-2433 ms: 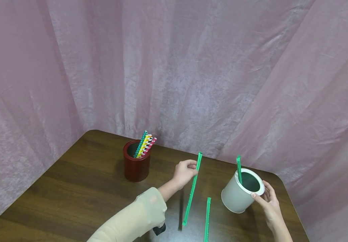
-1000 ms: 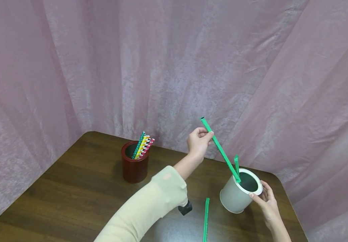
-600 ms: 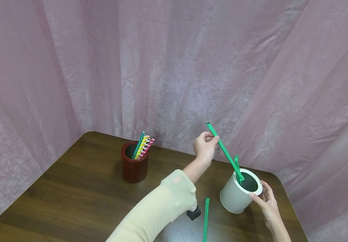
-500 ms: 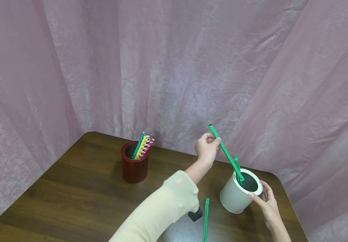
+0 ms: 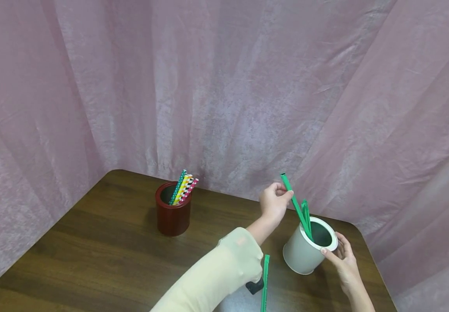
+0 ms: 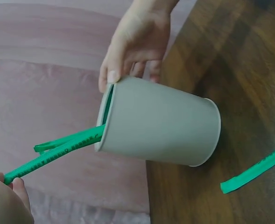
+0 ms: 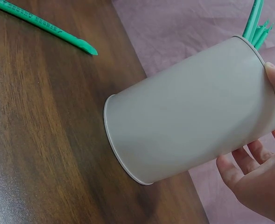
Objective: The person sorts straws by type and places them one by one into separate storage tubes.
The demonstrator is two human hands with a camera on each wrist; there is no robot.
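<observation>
My left hand (image 5: 274, 203) pinches the upper part of a green wrapped straw (image 5: 295, 206) whose lower end sits inside a white paper cup (image 5: 306, 251). Another green straw (image 5: 306, 212) stands in that cup beside it. My right hand (image 5: 343, 260) grips the cup's rim and wall, holding it tilted toward the left hand on the table's right side. In the left wrist view the cup (image 6: 160, 123) leans with both straws (image 6: 58, 149) sticking out of its mouth. A third green straw (image 5: 264, 284) lies flat on the table in front of the cup.
A dark red cup (image 5: 173, 212) holding several patterned straws (image 5: 183, 188) stands at the back middle of the brown wooden table (image 5: 91, 255). Pink curtain (image 5: 208, 86) hangs close behind and on both sides. The table's right edge is just past the white cup.
My left hand lifted the green straw off the table, swung it right and lowered its tip deeper into the white cup. The right hand kept holding the cup.
</observation>
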